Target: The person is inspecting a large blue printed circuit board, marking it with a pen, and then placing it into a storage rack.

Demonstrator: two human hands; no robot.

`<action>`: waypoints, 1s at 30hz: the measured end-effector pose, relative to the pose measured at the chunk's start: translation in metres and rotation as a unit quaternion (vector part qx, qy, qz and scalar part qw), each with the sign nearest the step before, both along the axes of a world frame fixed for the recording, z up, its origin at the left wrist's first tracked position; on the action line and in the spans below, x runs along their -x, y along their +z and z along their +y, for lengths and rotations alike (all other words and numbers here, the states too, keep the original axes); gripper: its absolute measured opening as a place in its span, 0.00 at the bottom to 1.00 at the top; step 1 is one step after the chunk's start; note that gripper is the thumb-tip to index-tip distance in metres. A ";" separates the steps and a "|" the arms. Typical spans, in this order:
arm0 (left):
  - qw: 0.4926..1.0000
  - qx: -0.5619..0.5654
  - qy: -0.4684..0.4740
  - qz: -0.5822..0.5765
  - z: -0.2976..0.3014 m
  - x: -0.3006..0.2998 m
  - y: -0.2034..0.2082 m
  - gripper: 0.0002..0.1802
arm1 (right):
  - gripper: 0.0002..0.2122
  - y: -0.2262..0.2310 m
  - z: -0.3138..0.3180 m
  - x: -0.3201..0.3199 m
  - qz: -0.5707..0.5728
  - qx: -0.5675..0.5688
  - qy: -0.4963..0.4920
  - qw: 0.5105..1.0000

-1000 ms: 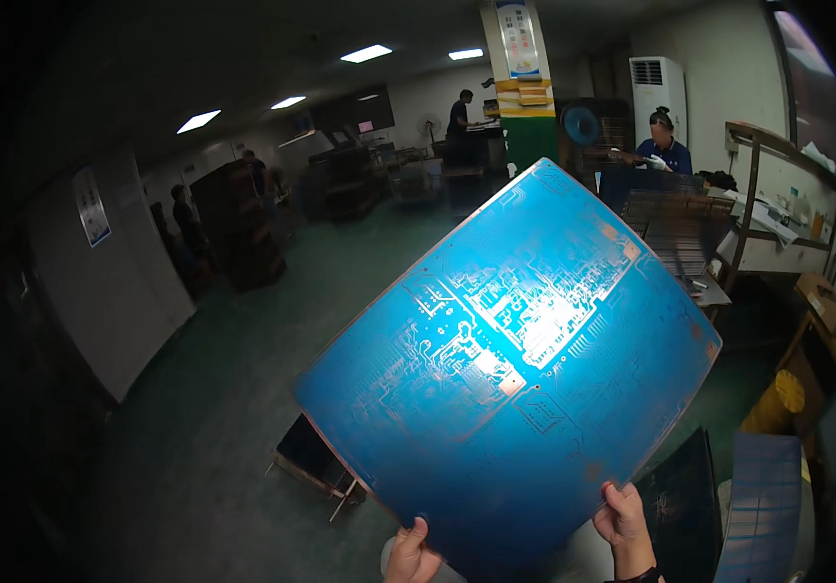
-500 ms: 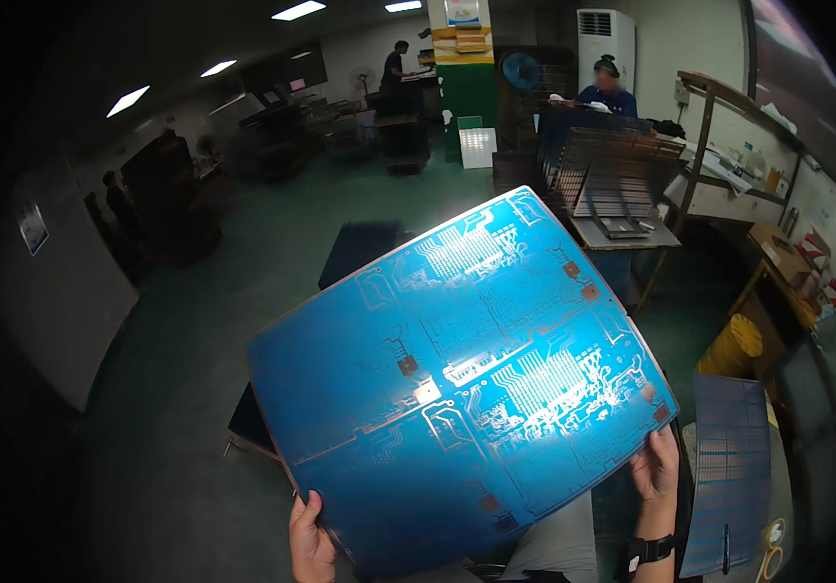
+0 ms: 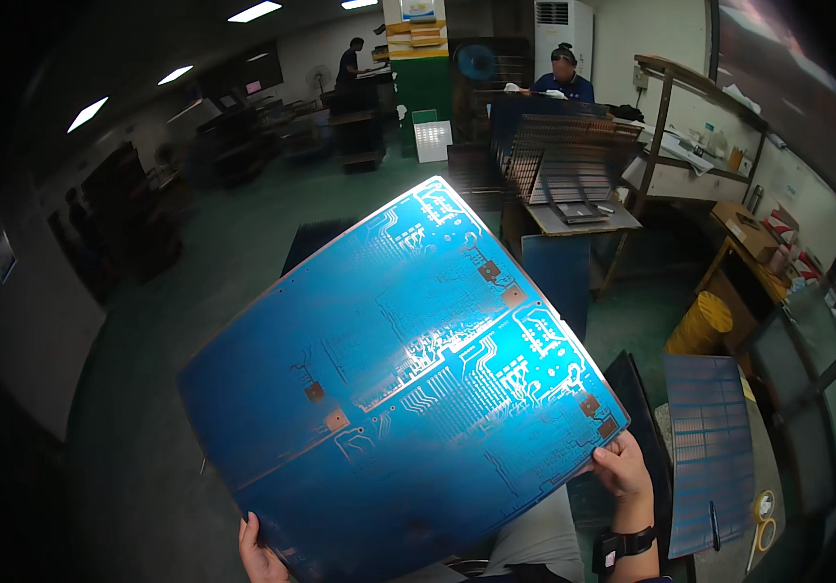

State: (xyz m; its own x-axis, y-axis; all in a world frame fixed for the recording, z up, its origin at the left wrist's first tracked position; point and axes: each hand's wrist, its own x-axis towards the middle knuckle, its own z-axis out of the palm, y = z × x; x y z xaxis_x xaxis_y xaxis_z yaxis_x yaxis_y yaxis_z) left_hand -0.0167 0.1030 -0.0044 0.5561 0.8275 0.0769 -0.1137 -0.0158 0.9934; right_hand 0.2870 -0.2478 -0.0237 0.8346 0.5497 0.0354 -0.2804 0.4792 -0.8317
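Observation:
A large blue circuit board panel [image 3: 408, 389] with copper traces is held up before me, tilted, its upper right part catching bright light. My left hand [image 3: 261, 554] grips its lower left edge, the thumb on the face and the other fingers mostly hidden. At the right edge my right hand [image 3: 622, 466] pinches the panel near its lower right corner; a black band circles that wrist. Beneath and behind the panel, my legs show only in part.
On the right, a table [image 3: 768, 466] bears another blue panel [image 3: 710, 437], a pen [image 3: 714, 525] and tape rolls [image 3: 764, 505]. A yellow bin [image 3: 700, 323] stands beyond it. Racked panels [image 3: 574, 155] stand ahead, with a co-worker [image 3: 564, 80] behind them. A second person [image 3: 350, 68] works farther back.
The panel and both hands have shifted left in view, and the panel has turned slightly, moving the glare across its traces. The room behind has also slid left.

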 end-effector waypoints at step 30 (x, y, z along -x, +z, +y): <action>0.975 0.163 0.154 -0.005 0.008 -0.005 0.016 0.25 | 0.06 0.016 -0.004 0.001 -0.100 0.224 -0.059 0.968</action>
